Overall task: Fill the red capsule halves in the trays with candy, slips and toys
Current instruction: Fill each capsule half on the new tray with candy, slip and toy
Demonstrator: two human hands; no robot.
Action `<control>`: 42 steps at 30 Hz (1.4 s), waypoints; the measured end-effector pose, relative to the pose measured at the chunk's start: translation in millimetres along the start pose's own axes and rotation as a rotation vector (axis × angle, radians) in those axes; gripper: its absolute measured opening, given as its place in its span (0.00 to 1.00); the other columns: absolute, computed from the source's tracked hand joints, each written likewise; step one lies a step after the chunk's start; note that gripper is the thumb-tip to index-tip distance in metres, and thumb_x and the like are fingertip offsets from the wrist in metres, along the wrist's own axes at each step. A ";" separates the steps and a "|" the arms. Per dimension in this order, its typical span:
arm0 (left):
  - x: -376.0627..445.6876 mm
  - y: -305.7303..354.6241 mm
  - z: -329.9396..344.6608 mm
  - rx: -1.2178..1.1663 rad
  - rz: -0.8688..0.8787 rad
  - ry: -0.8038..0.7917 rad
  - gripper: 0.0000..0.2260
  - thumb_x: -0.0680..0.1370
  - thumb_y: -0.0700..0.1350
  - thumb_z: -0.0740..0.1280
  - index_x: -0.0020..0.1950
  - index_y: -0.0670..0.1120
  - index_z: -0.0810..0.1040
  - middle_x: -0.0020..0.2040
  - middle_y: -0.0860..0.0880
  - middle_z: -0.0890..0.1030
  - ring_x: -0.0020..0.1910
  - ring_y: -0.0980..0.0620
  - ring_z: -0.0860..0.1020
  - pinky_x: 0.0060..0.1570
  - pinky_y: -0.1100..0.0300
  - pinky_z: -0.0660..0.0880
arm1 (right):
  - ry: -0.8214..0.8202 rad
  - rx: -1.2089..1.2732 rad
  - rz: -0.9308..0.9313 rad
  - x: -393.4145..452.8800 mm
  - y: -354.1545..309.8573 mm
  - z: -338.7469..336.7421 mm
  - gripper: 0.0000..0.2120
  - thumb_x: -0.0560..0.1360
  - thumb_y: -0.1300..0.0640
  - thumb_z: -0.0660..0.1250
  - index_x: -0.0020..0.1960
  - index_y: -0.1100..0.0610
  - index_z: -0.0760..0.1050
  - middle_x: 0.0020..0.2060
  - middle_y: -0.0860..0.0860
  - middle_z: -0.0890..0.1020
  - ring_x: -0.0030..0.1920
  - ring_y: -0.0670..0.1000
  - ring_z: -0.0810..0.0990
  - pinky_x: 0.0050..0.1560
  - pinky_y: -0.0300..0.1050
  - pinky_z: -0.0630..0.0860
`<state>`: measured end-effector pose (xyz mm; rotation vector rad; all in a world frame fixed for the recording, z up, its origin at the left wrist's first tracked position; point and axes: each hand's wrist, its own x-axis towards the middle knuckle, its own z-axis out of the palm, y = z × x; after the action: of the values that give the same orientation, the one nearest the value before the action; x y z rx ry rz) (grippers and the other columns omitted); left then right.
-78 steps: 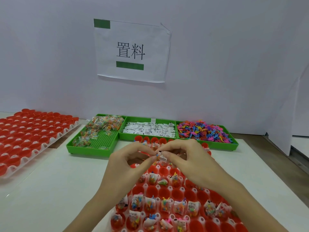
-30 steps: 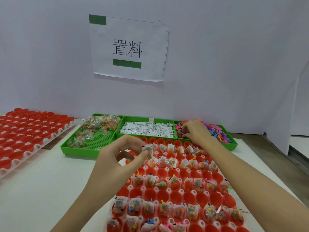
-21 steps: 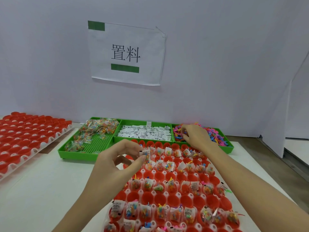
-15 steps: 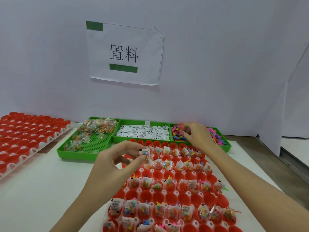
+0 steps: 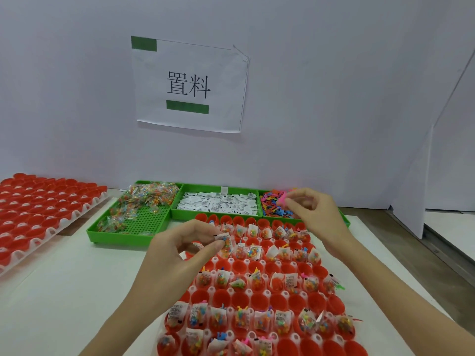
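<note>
A tray of red capsule halves [image 5: 240, 300] lies in front of me; some rows hold candy packets, slips and toys, others sit bare. My left hand [image 5: 180, 253] hovers over the tray's upper left and pinches a candy packet with a slip [image 5: 225, 242] between thumb and forefinger. My right hand [image 5: 314, 214] is above the near edge of the toy bin and pinches a pink toy [image 5: 282, 200]. Behind the tray stand three green bins: candy packets [image 5: 144, 201], white slips [image 5: 218, 204], coloured toys [image 5: 272, 208].
A second tray of red capsule halves [image 5: 38, 209] lies at the far left, partly off the white mat. A white wall with a paper sign [image 5: 189, 86] closes the back. A white panel [image 5: 411, 201] stands at the right.
My right hand left my left hand, reached into the toy bin and has lifted out with a pink toy. My left hand stayed over the tray holding the packet and slip.
</note>
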<state>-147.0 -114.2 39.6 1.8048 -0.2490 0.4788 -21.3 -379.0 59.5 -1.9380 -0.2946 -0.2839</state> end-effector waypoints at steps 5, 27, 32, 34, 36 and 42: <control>-6.7 8.9 6.1 -0.013 0.034 -0.040 0.06 0.70 0.50 0.76 0.46 0.56 0.85 0.40 0.53 0.87 0.42 0.54 0.85 0.47 0.62 0.80 | -0.193 0.071 -0.045 -85.0 -40.4 7.3 0.06 0.72 0.47 0.76 0.48 0.44 0.86 0.43 0.45 0.87 0.44 0.44 0.86 0.45 0.34 0.80; -30.2 19.4 35.9 -0.045 0.012 -0.069 0.07 0.66 0.48 0.81 0.42 0.53 0.88 0.38 0.51 0.87 0.38 0.52 0.86 0.43 0.63 0.82 | -0.243 0.083 -0.085 -135.1 -42.2 5.9 0.07 0.76 0.55 0.74 0.48 0.43 0.87 0.43 0.47 0.87 0.45 0.47 0.86 0.44 0.37 0.81; -33.9 22.4 37.6 -0.052 -0.006 -0.042 0.14 0.67 0.42 0.81 0.49 0.56 0.88 0.39 0.49 0.87 0.39 0.50 0.87 0.45 0.61 0.83 | -0.325 0.089 -0.093 -134.7 -44.9 -1.0 0.05 0.75 0.50 0.74 0.51 0.44 0.85 0.45 0.47 0.87 0.46 0.48 0.86 0.46 0.39 0.82; -36.1 25.5 39.3 -0.039 0.015 -0.072 0.12 0.68 0.42 0.81 0.48 0.55 0.89 0.39 0.50 0.87 0.39 0.50 0.87 0.44 0.59 0.84 | -0.346 0.062 -0.108 -133.7 -44.7 -5.1 0.05 0.75 0.54 0.76 0.50 0.46 0.85 0.44 0.47 0.87 0.45 0.49 0.86 0.46 0.40 0.83; -39.1 27.0 41.1 -0.031 0.038 -0.104 0.09 0.69 0.43 0.80 0.47 0.54 0.89 0.40 0.51 0.87 0.39 0.51 0.87 0.42 0.59 0.83 | -0.369 0.061 -0.103 -132.7 -44.7 -10.0 0.06 0.75 0.56 0.77 0.50 0.47 0.84 0.43 0.48 0.86 0.45 0.50 0.86 0.46 0.39 0.82; -46.1 32.2 48.2 0.044 0.100 -0.165 0.09 0.69 0.44 0.81 0.47 0.54 0.88 0.42 0.52 0.86 0.37 0.53 0.87 0.39 0.62 0.83 | -0.478 0.032 -0.042 -131.8 -44.1 -24.6 0.11 0.75 0.60 0.76 0.54 0.47 0.84 0.44 0.50 0.86 0.46 0.51 0.86 0.47 0.38 0.81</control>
<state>-192.0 -172.9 36.2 1.8840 -0.4475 0.4082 -161.5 -395.1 63.0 -1.9512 -0.6482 0.1631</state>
